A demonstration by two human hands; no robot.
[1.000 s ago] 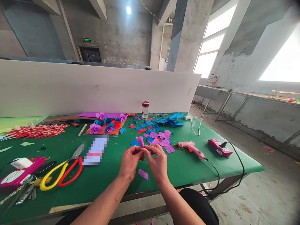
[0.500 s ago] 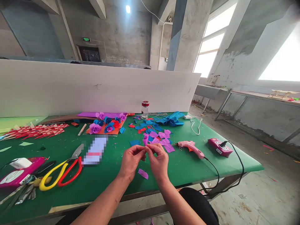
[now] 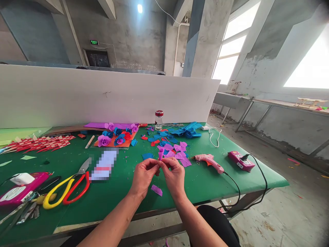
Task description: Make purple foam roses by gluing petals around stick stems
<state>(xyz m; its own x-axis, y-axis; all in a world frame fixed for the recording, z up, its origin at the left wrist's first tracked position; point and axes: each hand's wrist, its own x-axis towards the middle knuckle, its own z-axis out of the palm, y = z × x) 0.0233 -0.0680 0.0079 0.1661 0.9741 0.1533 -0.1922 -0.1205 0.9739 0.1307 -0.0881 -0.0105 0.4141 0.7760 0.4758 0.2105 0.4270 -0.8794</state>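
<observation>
My left hand point(image 3: 146, 172) and my right hand point(image 3: 173, 173) meet fingertip to fingertip above the green table. Pinched between them is a small rolled purple paper petal point(image 3: 160, 154), its top sticking up past the fingers; its lower end is hidden. Behind the hands lie loose purple paper petals point(image 3: 180, 146) and blue paper pieces point(image 3: 163, 134). One purple petal point(image 3: 156, 190) rests alone just below my left hand. A pink glue gun point(image 3: 208, 161) lies to the right of my right hand.
Scissors point(image 3: 74, 187) with yellow and red handles lie at left, near a pink power strip point(image 3: 23, 192). Finished paper flowers point(image 3: 104, 140) sit at the back. A glass jar point(image 3: 159, 120) stands by the white board point(image 3: 110, 99). Another pink power strip point(image 3: 241, 161) is at right.
The purple petal's upper part now looks narrower and more rolled between the fingertips. Both hands have stayed in nearly the same place.
</observation>
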